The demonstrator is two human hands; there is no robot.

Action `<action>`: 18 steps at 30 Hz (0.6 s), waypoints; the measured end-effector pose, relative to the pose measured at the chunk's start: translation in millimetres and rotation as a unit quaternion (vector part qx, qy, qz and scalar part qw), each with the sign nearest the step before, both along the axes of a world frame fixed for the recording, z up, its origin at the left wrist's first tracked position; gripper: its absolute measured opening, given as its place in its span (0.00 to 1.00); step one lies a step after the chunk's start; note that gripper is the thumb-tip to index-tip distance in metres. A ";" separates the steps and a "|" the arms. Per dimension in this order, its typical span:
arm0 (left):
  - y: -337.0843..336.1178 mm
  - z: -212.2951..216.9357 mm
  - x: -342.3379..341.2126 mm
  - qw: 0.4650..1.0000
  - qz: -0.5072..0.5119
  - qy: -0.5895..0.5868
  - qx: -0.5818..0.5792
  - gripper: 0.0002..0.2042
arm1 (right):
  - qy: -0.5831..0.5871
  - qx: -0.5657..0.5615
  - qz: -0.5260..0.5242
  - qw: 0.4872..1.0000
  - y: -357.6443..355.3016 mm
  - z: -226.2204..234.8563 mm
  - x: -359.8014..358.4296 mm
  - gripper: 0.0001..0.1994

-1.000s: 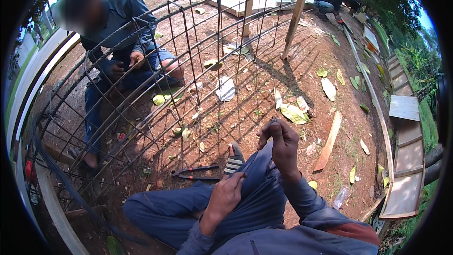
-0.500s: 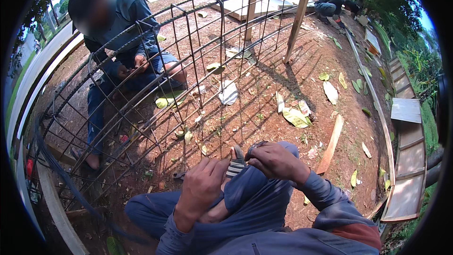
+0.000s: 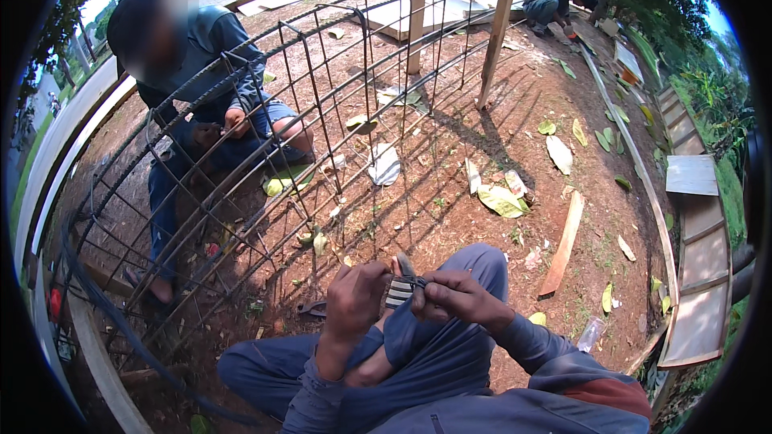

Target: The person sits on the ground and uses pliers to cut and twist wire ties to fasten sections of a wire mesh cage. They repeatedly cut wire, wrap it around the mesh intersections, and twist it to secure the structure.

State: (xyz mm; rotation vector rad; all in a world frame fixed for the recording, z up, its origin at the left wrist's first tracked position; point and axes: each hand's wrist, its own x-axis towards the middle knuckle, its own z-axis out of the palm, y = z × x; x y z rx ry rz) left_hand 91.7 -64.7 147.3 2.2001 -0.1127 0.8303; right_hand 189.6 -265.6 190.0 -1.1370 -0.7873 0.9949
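A person sits on bare red earth, knees drawn up in blue trousers, both hands meeting just below the centre of the frame. The left hand (image 3: 354,301) has its fingers curled together against a small striped bundle of thin wire (image 3: 400,291), and the right hand (image 3: 454,299) pinches a dark strand of it between thumb and forefinger; the bundle rests on the raised right knee.

Filling the left and upper centre of the frame, a long rebar cage (image 3: 322,104) lies on its side, its rings and bars tied into a curved grid. Behind it, at upper left, a second worker (image 3: 209,104) in a blue-grey jacket crouches with hands on the bars. A dark pincer tool (image 3: 310,307) lies on the soil just left of the seated person's knee.

To the right, a short wooden plank (image 3: 563,243) lies among fallen leaves, and flat grey slabs (image 3: 691,177) line the right edge. A wooden post (image 3: 492,47) stands at upper centre.
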 end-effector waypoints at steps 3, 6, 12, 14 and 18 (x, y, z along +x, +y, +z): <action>-29.1 -12.8 6.8 0.997 0.045 -0.005 -0.065 0.15 | 0.132 0.088 -0.074 0.985 15.9 -11.7 -6.6 0.17; -38.2 -7.3 6.9 0.993 0.113 0.000 0.018 0.17 | 0.224 0.156 -0.153 0.950 30.0 -12.8 -7.5 0.17; -48.3 -5.7 1.0 0.976 0.170 0.035 0.133 0.16 | 0.299 0.217 -0.207 0.906 28.7 -11.7 8.2 0.16; -54.1 -7.7 3.7 0.978 0.172 0.047 0.110 0.14 | 0.289 0.226 -0.209 0.907 28.6 -12.9 7.6 0.16; -63.9 -20.6 13.5 0.983 0.172 0.044 -0.042 0.12 | 0.251 0.243 -0.213 0.913 35.7 -15.7 7.3 0.16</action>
